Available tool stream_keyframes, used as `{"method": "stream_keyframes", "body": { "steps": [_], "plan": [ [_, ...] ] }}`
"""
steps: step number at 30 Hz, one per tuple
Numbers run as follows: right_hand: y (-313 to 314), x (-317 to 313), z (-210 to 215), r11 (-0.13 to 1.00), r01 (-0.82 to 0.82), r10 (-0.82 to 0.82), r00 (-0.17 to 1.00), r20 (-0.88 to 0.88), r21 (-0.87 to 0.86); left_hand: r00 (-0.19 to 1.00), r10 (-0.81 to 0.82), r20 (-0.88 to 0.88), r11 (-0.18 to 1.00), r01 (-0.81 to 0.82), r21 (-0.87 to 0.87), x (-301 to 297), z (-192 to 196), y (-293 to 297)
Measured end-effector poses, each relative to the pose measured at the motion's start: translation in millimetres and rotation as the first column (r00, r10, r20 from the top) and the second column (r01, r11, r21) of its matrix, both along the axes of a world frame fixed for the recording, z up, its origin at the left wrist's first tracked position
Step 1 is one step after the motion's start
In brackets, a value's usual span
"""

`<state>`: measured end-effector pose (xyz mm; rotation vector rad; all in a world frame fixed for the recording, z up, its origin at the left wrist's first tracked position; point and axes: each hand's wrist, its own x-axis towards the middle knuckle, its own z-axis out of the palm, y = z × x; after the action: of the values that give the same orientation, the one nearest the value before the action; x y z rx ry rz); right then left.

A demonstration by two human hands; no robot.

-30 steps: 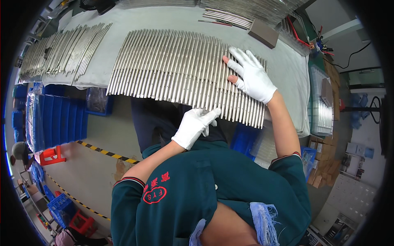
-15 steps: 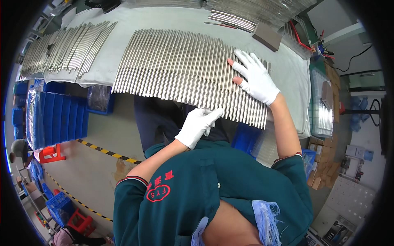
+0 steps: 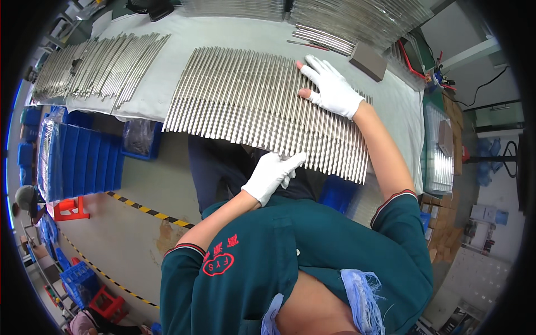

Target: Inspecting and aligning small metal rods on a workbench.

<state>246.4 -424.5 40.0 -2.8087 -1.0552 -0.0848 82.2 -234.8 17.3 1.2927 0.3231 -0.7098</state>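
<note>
A wide row of thin silvery metal rods lies side by side on the cloth-covered table, near ends jutting over its front edge. My right hand, in a white glove with bare thumb and index fingertips, rests flat across the right part of the row, fingers spread. My left hand, gloved in white too, is at the near ends of the rods. Its thumb and fingers close around a rod end near the row's middle; the fingers beneath are partly hidden.
Another batch of metal rods lies at the left. A brown block sits behind the row, beside a few more rods. Stacked clear plastic trays stand at the back. Blue bins are below the table's left side.
My right hand has slid leftward and slightly farther across the rods. The left hand stays at the near rod ends. The whole view has shifted a little.
</note>
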Motion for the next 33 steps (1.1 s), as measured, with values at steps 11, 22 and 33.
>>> {"method": "stream_keyframes", "body": {
  "steps": [11,22,33],
  "plan": [
    [-2.5,4.6,-6.5,0.999,0.017,-0.016,1.000,-0.017,0.037,0.998,0.047,-0.032,0.997,-0.045,0.057,3.4,-4.5,6.0],
    [-8.2,6.3,-5.5,0.994,-0.025,0.032,0.997,-0.071,0.104,0.998,-0.031,0.047,0.994,0.026,0.111,-1.4,-2.0,13.2],
    [-9.5,6.6,-4.5,0.996,-0.060,0.065,0.995,-0.073,0.066,1.000,0.016,-0.003,0.994,-0.016,0.104,4.1,-1.0,17.3]
  ]
}}
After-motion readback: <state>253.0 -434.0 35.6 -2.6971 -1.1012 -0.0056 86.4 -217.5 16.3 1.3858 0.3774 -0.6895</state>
